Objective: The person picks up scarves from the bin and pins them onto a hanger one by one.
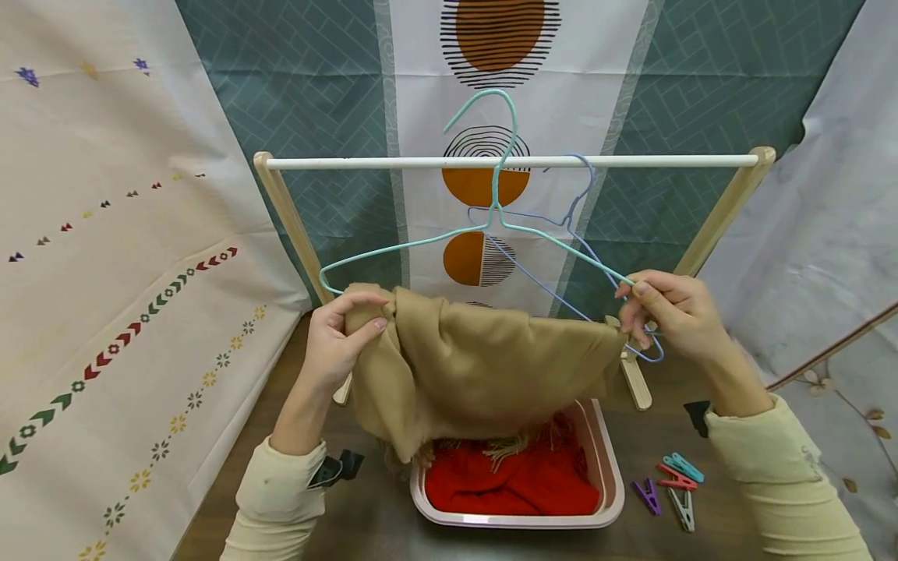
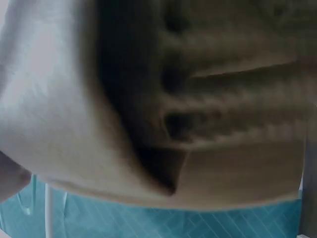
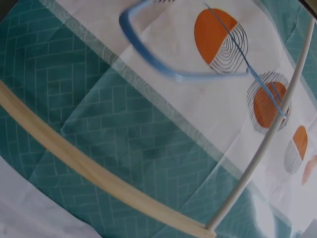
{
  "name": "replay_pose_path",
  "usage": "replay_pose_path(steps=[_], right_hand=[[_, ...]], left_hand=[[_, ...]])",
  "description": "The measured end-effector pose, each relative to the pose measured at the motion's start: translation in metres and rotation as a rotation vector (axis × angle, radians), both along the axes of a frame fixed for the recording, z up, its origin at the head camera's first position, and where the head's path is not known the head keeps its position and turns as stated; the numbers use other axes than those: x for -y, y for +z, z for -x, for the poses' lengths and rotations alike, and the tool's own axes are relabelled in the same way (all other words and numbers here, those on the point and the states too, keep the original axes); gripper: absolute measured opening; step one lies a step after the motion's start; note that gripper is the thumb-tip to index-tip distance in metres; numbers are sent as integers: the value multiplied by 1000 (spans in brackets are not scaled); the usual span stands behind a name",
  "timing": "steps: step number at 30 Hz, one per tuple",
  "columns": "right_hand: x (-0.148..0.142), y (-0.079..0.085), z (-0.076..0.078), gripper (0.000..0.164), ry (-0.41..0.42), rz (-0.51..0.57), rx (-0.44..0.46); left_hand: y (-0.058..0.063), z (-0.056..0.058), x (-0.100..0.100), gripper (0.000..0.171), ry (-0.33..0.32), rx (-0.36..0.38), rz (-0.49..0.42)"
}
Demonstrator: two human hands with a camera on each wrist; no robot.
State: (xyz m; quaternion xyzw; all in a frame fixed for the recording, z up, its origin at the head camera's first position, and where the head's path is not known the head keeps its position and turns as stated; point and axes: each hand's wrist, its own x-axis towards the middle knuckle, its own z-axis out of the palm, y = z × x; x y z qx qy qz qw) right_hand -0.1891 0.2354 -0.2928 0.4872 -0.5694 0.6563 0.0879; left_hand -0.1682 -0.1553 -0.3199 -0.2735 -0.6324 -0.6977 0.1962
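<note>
A tan fringed scarf hangs in folds over the lower part of a mint-green wire hanger in the head view. My left hand pinches the scarf's bunched left end between thumb and fingers, near the hanger's left corner. On the other side, my right hand grips the right arm of the hanger close to its corner, with the scarf's right edge right at the fingers. The hanger's hook stands upright, overlapping the rack's bar in this view. Cloth folds fill most of the left wrist view, dark and blurred.
Behind the hands stands a rack with a white bar and wooden posts. A blue hanger hangs from it. Below the scarf, a pale pink basin holds red cloth. Several clothespins lie right of it.
</note>
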Motion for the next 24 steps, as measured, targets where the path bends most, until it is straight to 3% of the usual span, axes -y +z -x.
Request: replay_pose_path(steps=[6,9,13,16,19,24], right_hand=[[8,-7,1,28,93,-38,1],[9,-8,-1,28,105,-22,15],[6,-9,-4,26,84,5,-11],[4,-9,-5,25,75,10,-34],[5,-8,-5,25,74,33,-24],[6,-7,-5,23,79,102,-9]], left_hand=[[14,3,-12,45,-152,-31,-60],[16,5,-8,43,-125,32,-76],[17,7,10,34,4,154,-17],[17,7,22,28,80,179,86],[18,5,28,30,191,111,211],[19,3,31,37,434,-80,428]])
